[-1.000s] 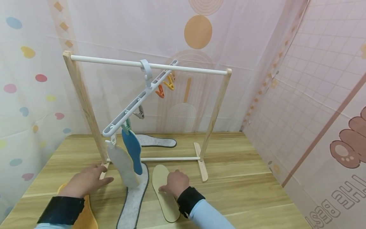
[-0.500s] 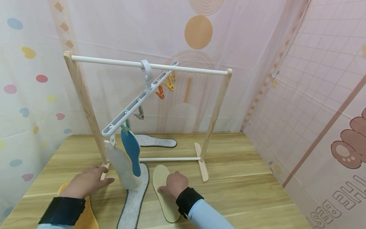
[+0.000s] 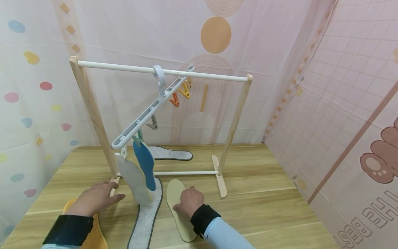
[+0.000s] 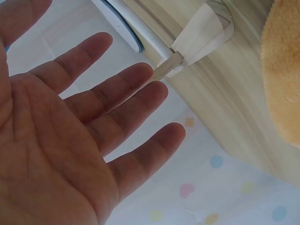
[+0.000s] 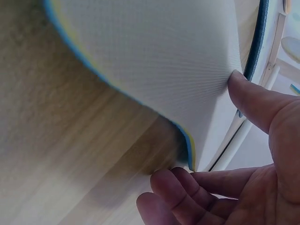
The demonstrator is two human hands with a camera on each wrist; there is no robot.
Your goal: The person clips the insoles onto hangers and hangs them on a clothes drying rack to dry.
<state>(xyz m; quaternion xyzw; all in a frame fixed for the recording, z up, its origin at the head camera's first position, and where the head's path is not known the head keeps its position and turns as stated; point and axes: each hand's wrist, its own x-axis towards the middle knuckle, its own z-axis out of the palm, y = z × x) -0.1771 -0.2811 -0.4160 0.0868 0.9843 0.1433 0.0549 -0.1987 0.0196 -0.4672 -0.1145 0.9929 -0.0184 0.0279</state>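
My right hand [image 3: 191, 200] grips a pale yellow insole [image 3: 174, 190] across its width near the table. In the right wrist view the thumb presses one edge and the fingers sit at the other, and the insole [image 5: 154, 47] bows upward between them. My left hand [image 4: 61, 131] is held palm out with fingers spread and nothing in it, above a fuzzy orange insole [image 3: 94, 238]. Between the hands, a white insole [image 3: 133, 180] and a blue insole [image 3: 144, 162] hang from clips on a white clip hanger [image 3: 146, 112]. Beneath them lies a long grey insole [image 3: 143, 224].
The hanger hooks over the top bar [image 3: 121, 67] of a wooden rack that stands on the table [image 3: 264, 207]. Free orange [image 3: 174, 100], yellow and grey clips dangle along it. Another grey insole [image 3: 172, 154] lies behind the lower bar. Patterned curtains enclose the table.
The hanging white and blue insoles sway slightly. Both hands stay in nearly the same places, the right one still gripping the pale yellow insole.
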